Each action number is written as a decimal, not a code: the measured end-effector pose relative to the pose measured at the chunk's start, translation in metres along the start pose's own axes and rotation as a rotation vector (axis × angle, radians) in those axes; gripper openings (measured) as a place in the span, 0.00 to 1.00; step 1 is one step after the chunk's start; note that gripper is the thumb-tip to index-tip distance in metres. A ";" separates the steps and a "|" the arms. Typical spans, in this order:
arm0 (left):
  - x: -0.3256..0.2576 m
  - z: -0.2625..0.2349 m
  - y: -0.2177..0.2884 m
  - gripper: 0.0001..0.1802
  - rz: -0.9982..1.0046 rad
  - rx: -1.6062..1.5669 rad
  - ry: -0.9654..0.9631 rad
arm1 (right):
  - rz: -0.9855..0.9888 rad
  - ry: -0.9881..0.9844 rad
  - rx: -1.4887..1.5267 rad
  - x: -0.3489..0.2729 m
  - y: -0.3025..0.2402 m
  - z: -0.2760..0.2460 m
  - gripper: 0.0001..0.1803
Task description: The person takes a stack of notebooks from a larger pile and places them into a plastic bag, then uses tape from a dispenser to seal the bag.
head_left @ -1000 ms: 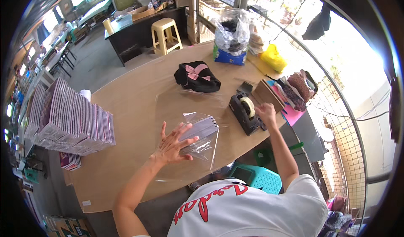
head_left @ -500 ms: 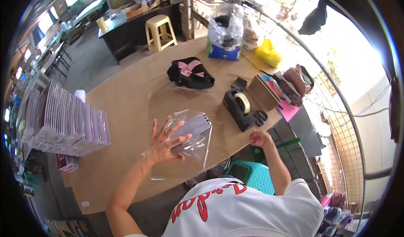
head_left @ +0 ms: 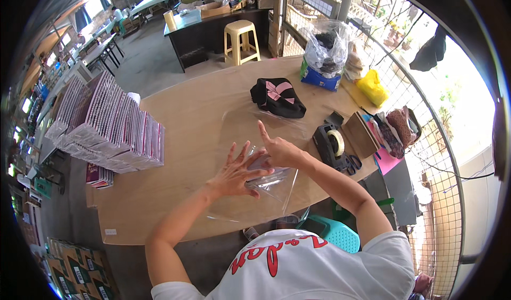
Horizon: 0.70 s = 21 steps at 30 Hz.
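Observation:
A flat, lilac-grey item lies on the table (head_left: 186, 140) inside a clear plastic sleeve (head_left: 277, 185), largely covered by my hands. Spread over its left part, my left hand (head_left: 234, 175) has its fingers apart. My right hand (head_left: 282, 152) reaches in from the right and touches the sleeve beside the left fingertips. Its index finger points up and away, while the other fingers are bent low and partly hidden. Whether a small strip is under them I cannot make out. To the right stand a black tape dispenser (head_left: 323, 146) with a cream roll and dark-handled scissors (head_left: 353, 165).
Tall stacks of plastic-wrapped spiral notebooks (head_left: 114, 124) stand at the left. A black and pink cloth bundle (head_left: 279, 97) lies beyond my hands. Farther back are a filled plastic bag (head_left: 324, 60) and a yellow bag (head_left: 372, 87). A teal stool (head_left: 335, 233) is near the table's front edge.
My right hand has moved left from beside the tape dispenser onto the sleeve, next to my left hand. My left hand stays spread on the sleeve. The whole view has shifted.

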<state>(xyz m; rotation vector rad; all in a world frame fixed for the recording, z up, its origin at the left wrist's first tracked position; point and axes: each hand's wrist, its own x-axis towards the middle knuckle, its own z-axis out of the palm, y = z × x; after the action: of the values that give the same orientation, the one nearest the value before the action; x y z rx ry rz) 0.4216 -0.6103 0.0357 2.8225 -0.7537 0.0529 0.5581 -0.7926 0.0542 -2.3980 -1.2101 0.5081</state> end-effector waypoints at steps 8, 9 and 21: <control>0.014 0.045 0.034 0.33 -0.082 -0.099 0.677 | -0.061 0.235 0.195 -0.048 0.029 -0.033 0.61; 0.020 0.024 0.044 0.34 -0.124 -0.279 0.723 | -0.187 0.317 0.397 -0.065 0.048 -0.029 0.58; 0.004 -0.063 0.021 0.42 -0.370 -1.016 1.050 | -0.338 0.623 0.751 -0.100 0.033 -0.015 0.29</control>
<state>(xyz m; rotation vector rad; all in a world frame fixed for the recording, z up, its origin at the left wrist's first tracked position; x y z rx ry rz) 0.4161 -0.6163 0.1016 1.5549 0.0418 0.7599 0.5322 -0.8950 0.0639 -1.5004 -0.8887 0.0571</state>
